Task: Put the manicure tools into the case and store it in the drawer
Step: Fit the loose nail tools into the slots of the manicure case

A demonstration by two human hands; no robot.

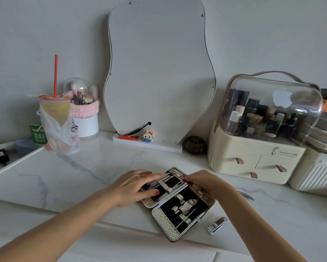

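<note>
The manicure case (177,229) lies open on the marble tabletop, black lined with a silver textured rim. Several thin steel tools sit under straps in its far half, and one slim tool lies in the near half. My left hand (134,188) rests on the far half's left side with straight fingers touching the tools. My right hand (206,183) is at the far half's right edge, its fingertips on a tool there; the grip is hidden. A silver nail clipper (217,225) lies loose to the right of the case. Another metal tool (247,195) shows behind my right wrist.
A cream cosmetics organizer (253,154) with small drawers and a clear dome stands at the back right. A wavy mirror (159,72) leans on the wall. A drink cup (55,110) in a plastic bag and a brush holder (85,110) stand at the back left.
</note>
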